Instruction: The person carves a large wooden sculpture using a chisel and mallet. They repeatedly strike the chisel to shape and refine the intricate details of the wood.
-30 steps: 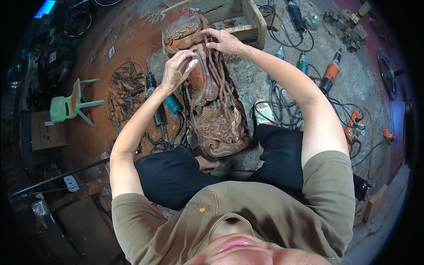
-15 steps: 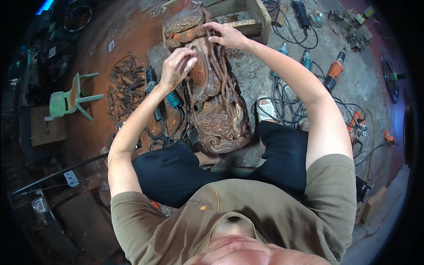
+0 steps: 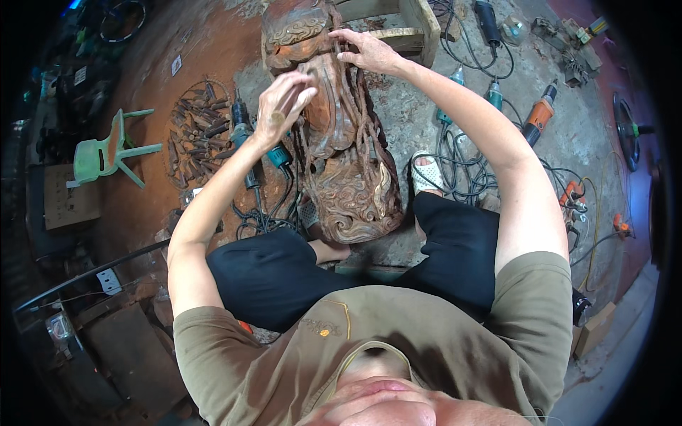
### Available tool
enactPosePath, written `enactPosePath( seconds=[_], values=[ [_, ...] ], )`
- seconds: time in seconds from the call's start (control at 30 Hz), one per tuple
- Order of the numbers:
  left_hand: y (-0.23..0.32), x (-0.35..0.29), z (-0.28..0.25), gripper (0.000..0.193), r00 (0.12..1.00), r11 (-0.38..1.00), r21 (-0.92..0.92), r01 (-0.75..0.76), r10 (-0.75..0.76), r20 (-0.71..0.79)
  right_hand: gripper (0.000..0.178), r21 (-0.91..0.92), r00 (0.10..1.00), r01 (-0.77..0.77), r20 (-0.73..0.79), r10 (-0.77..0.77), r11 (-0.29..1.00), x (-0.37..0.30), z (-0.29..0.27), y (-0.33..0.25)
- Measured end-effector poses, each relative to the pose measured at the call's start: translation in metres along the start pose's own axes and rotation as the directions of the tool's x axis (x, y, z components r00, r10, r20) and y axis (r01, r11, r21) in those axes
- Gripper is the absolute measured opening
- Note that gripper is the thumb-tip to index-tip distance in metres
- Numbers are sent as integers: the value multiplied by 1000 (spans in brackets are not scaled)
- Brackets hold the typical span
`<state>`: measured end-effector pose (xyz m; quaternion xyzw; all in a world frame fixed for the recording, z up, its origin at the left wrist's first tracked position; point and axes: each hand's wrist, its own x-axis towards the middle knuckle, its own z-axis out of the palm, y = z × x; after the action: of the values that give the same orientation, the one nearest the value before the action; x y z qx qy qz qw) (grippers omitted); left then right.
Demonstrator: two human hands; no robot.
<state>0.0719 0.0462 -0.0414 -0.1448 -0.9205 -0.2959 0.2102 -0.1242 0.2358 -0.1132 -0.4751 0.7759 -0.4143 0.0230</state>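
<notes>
A dark reddish-brown wood carving [image 3: 332, 121], with swirls at its near end and long ridges along its middle, lies lengthwise between my feet. My left hand [image 3: 283, 106] is above its left side, fingers curled round a slim, tan-brown stick-like piece; most of it is hidden, so its kind is unclear. My right hand [image 3: 369, 55] rests its fingertips on the carving's upper right edge, fingers stretched and apart, holding nothing visible.
Left of the carving is a pile of slim wooden-handled tools [image 3: 201, 131], then a green plastic chair [image 3: 106, 157]. Teal power tools [image 3: 279, 156] with tangled black cords flank the carving. An orange grinder [image 3: 540, 113] lies right; a wooden frame [image 3: 430, 35] stands at the far end.
My left hand has turned slightly, so the tan end of the stick-like piece shows at the palm. My right hand stays by the carving's upper edge. The view has shifted a little.
</notes>
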Motion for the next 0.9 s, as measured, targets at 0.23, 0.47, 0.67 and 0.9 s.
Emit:
enactPosePath(
  seconds=[0.23, 0.47, 0.67, 0.9],
  values=[
    [18, -24, -11, 18, 920, 846, -370, 384, -315, 235, 49, -122, 991, -12, -135, -4, 992, -14, -1, -4],
    [-1, 3, -2, 21, 993, 988, -107, 114, -118, -29, 45, -567, 984, 131, -26, -177, 813, -18, 14, -57],
    [22, -34, -10, 20, 973, 940, -264, 217, -188, 131, 50, -612, 985, 149, 24, -171, 776, -48, 22, -70],
    [6, -20, -20, 21, 938, 830, -440, 343, -331, 108, 59, -637, 967, 225, 238, -90, 738, -71, 26, -87]
  ],
)
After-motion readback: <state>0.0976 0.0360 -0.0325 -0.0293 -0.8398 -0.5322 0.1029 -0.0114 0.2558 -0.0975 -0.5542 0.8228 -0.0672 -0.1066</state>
